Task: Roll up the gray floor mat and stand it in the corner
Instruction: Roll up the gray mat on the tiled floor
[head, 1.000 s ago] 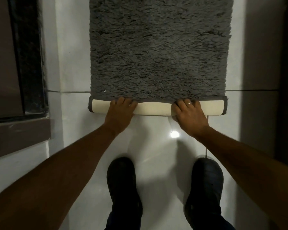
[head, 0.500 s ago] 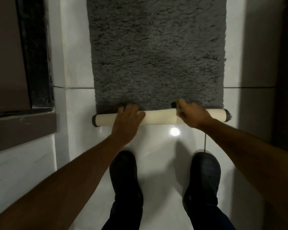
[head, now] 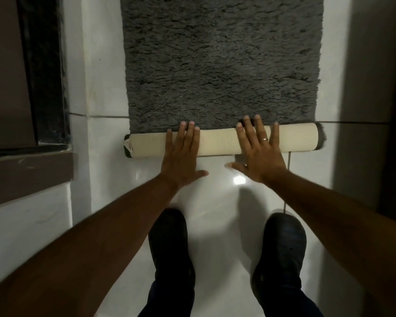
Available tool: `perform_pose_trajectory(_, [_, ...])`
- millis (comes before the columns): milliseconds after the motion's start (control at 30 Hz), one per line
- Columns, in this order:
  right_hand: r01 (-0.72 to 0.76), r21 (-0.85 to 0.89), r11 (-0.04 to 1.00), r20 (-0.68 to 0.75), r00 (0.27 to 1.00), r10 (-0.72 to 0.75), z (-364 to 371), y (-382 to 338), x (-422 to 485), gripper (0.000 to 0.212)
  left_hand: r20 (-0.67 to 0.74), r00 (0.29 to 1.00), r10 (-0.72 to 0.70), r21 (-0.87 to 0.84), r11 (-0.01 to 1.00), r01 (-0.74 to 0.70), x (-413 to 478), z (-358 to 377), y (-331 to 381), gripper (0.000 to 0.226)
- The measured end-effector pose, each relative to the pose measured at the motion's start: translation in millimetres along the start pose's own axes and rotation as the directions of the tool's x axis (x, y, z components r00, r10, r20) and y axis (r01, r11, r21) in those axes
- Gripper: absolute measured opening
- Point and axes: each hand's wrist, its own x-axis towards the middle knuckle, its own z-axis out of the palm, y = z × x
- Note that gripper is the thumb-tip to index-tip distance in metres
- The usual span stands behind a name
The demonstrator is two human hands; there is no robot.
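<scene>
The gray mat (head: 222,60) lies on the white floor (head: 220,202) in the top middle of the frame; its near end is rolled into a short tube, the roll (head: 217,140), with the cream underside facing out; the roll runs left to right across the middle of the frame; most of the mat is flat beyond it. The left hand (head: 181,156) lies flat on the roll, left of the middle, fingers straight and close together, not gripping. The right hand (head: 260,152) lies flat on the roll, right of the middle, fingers spread wide, not gripping; it wears a ring (head: 264,139). Two black shoes (head: 169,243) stand on the floor at the bottom; a dark wall (head: 375,88) is on the right edge; a brown ledge (head: 28,172) is at the left.
</scene>
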Motion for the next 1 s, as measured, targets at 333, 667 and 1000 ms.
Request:
perform_pose_trajectory(333, [0.033,0.071,0.997,-0.147,0.989,-0.022,-23,14,23,0.067,-0.191,0.982,0.002,0.055,0.998,0.009,28,-13,-8,0.065])
perform_pose_trajectory(667, [0.087,0.186,0.979,0.134,0.985,-0.113,-3,2,-23,0.060,-0.077,0.997,0.010,-0.087,0.996,-0.017,-60,14,26,0.072])
perform_pose_trajectory(1000, [0.066,0.117,0.991,-0.218,0.975,-0.040,-8,-8,-7,0.096,0.009,0.999,0.052,0.025,0.998,-0.052,20,-18,-8,0.132])
